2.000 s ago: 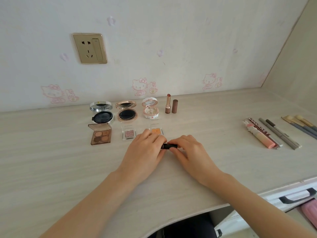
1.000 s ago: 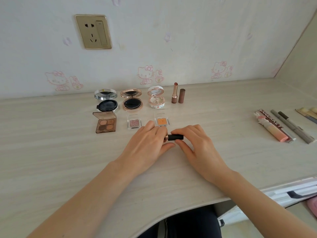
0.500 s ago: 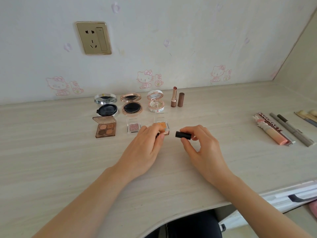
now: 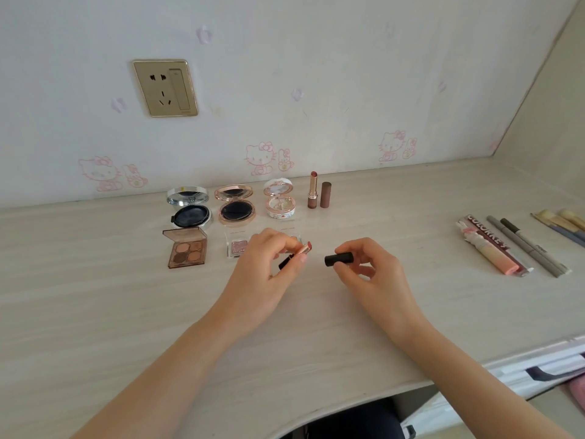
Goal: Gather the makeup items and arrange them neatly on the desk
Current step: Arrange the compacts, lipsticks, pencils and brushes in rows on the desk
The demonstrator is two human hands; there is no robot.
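- Gripping a black lipstick tube [image 4: 303, 249] with its red tip bared, the left hand [image 4: 262, 274] curls its fingers round it, above the pale wood-grain desk's [image 4: 95, 296] middle.
- Right hand [image 4: 376, 280] pinches the black cylindrical cap [image 4: 338, 259] just beside, apart from the tube.
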